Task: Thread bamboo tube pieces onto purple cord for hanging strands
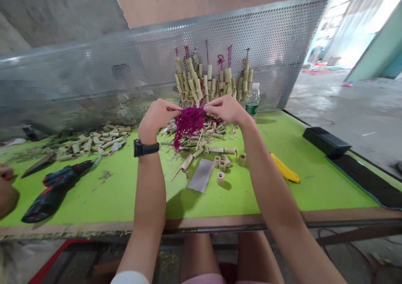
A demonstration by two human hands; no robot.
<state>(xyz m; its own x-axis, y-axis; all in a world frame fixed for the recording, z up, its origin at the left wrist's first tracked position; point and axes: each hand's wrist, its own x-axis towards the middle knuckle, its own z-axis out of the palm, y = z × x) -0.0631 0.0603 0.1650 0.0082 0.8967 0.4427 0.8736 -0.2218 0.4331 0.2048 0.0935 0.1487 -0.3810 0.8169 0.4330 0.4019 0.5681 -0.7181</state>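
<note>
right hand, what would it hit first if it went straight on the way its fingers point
The purple tangle of string, whose edge the right hand is pinching; past it, the left hand seems next in line, though depth is unclear from this single view.

Green worktop (235, 202), thickly strewn

A power drill (64, 176) lies near the front left corner, cut tubes (89, 143) heaped behind it. Small rings (220, 178) sit beside a grey sheet (201, 176), inward of the front edge. A bottle (252, 108) stands by the back edge, a black box (326, 141) near the right.
</note>
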